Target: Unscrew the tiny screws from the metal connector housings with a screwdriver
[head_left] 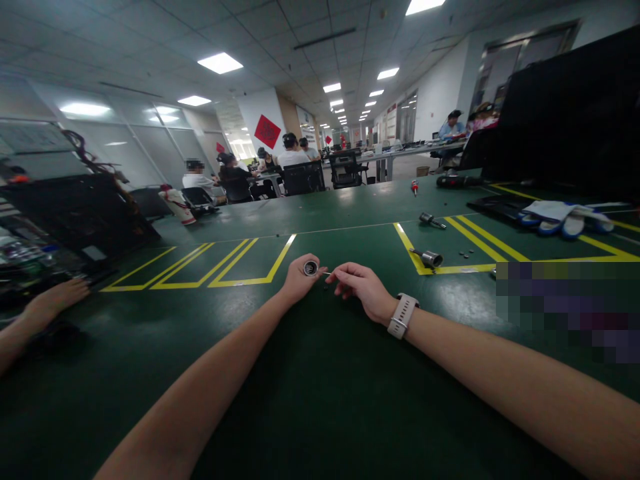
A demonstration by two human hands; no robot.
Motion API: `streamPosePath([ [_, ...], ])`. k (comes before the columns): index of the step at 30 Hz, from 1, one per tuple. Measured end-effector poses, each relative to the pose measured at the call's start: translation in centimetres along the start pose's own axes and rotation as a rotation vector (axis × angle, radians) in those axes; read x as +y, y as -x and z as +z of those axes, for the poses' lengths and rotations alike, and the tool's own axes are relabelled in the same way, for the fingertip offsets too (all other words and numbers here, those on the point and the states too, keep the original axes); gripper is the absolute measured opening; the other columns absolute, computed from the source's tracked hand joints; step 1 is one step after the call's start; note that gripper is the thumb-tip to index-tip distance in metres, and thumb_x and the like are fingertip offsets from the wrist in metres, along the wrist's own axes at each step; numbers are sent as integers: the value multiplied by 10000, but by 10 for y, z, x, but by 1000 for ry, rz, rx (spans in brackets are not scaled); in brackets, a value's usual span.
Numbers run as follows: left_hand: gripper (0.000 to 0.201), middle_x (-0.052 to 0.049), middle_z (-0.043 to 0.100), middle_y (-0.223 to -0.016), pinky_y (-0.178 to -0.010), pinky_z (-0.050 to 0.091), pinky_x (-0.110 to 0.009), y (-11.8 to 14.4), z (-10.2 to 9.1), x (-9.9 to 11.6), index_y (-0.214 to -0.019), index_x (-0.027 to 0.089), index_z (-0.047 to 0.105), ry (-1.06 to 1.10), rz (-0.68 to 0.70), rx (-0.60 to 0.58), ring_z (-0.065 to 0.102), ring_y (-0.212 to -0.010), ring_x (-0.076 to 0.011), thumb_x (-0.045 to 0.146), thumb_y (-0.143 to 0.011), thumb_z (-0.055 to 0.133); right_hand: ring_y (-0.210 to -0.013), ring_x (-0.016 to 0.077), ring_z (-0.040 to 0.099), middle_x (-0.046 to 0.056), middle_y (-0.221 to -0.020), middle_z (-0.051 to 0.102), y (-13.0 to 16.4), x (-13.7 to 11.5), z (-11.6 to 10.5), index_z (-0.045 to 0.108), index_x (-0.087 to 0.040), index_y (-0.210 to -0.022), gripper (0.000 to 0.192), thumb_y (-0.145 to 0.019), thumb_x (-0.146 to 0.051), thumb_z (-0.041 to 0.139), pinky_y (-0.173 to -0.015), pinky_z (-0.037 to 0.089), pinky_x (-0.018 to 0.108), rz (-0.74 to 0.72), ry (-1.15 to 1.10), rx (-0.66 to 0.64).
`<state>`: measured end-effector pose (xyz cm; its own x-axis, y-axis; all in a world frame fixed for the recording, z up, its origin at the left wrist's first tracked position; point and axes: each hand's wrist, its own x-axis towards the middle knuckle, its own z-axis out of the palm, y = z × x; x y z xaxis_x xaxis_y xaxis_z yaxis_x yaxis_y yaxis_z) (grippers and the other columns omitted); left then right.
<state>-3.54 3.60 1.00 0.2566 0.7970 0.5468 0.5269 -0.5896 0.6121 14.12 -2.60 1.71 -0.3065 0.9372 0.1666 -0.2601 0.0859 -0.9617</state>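
- I see a long open workroom; white tiled ceiling (310, 27) with bright panel lights (220, 63).
- Glass partitions (145, 143) along the left; a red diamond sign (267, 131) on a pillar.
- Green bench (320, 400) marked with yellow lines (240, 263).
- Black office chairs (303, 178) and seated people at far tables.

Bench (320, 400), dark green mat with yellow line markings: metal cylinder (431, 259) at 1 o'clock, small fitting (428, 219) beyond it, white gloves (565, 217) at 2 o'clock, black cordless driver (457, 180) farther back.
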Motion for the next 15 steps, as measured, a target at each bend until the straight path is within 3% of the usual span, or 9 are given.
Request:
streamPosePath([
  [15,213,48,447,-585,-511,331,-207,1,1,1,-617,162,482,37,26,-52,399,-538,-85,297,-673,638,-613,122,530,33,-798,637,-3,2,-1,603,-170,-735,129,-741,-293,565,-568,363,281,47,-70,25],
])
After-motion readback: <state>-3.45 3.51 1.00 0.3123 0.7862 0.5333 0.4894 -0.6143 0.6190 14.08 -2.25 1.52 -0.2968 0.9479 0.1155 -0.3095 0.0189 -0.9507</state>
